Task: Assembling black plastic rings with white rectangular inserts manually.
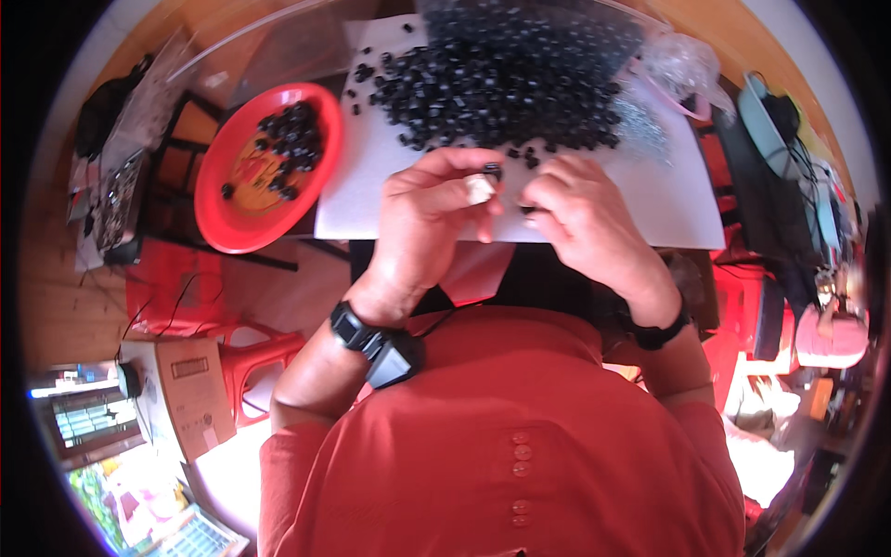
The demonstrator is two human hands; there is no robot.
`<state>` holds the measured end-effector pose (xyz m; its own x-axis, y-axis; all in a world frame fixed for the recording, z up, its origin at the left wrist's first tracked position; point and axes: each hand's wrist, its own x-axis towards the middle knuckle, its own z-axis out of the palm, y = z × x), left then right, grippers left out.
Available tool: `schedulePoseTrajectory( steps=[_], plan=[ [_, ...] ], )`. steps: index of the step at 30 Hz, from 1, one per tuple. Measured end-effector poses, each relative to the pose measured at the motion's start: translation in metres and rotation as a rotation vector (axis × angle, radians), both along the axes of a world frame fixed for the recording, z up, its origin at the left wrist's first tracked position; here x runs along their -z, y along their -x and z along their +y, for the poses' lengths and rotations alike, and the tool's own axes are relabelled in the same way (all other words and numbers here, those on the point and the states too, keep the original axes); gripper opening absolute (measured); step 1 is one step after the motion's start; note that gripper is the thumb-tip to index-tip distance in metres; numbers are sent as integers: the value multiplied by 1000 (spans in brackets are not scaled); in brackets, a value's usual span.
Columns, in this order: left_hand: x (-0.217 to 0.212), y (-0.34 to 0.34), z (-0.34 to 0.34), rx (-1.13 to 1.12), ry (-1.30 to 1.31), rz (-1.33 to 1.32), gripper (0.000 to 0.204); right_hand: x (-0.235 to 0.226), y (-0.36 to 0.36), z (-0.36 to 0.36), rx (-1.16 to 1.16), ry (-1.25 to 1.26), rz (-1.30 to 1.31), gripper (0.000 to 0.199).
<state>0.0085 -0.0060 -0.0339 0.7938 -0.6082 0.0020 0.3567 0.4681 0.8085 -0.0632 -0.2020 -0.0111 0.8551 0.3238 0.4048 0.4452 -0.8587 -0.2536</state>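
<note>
Above the near edge of a white tabletop [357, 209], my left hand [418, 204] pinches a small black cylindrical part [493, 171] between thumb and fingers. A whitish wrap [479, 189] covers the tip of my left thumb. To its right, my right hand [589, 215] is closed, with thumb and forefinger pressed together. A tiny dark bit shows at those fingertips, too small to name. Just beyond both hands spreads a big heap of small black parts [501, 93]. Similar black parts [295, 144] lie in a red plastic basin [208, 200] at the left.
Small silvery metal pieces [647, 125] lie right of the heap, beside a clear plastic bag [682, 65]. A transparent sheet [548, 32] covers the heap's far part. Lower left are a red plastic stool [243, 364] and a cardboard box [186, 395]. A pale blue basin [763, 125] stands far right.
</note>
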Motion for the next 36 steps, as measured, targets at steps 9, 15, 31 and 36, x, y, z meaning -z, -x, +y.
schedulePoseTrajectory(
  steps=[9, 15, 31, 36],
  plan=[
    [1, -2, 1, 37, 37, 16, 29, 3, 2, 4, 86, 4, 15, 11],
    [-1, -2, 7, 29, 1, 14, 31, 3, 2, 8, 159, -7, 22, 17],
    [-5, 1, 4, 40, -22, -4, 29, 26, 1, 9, 324, 164, -261, 12],
    [-4, 2, 2, 47, -59, -14, 27, 22, 7, 6, 286, 100, -229, 17]
  ],
)
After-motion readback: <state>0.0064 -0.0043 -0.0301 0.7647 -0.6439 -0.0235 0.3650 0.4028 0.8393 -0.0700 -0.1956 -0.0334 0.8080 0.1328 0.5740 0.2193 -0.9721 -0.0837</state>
